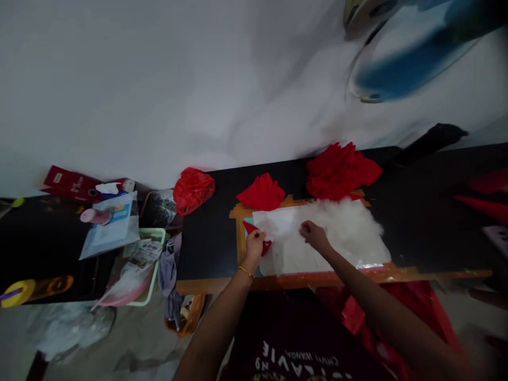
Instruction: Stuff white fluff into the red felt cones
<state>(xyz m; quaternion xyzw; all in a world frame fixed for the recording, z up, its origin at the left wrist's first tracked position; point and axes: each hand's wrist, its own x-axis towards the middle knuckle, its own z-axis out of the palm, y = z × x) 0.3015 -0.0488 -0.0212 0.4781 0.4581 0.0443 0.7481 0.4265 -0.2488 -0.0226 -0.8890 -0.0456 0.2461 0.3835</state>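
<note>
My left hand is closed, with a bracelet on its wrist, and pinches a small pointed red fabric piece at the left end of the white sheet. To its right, my right hand hovers over the sheet with its fingers pinched together. What sits between those fingertips, if anything, is too small to make out. Right beside that hand lies a large heap of fluffy white stuffing. Behind the sheet are a small pile of red fabric pieces and a bigger red fabric pile.
A red plastic bag lies at the table's left back corner. Brown tape runs along the front edge of the black table. Left of it stand a pale green basket and a pink bottle. A blurred blue object hangs upper right.
</note>
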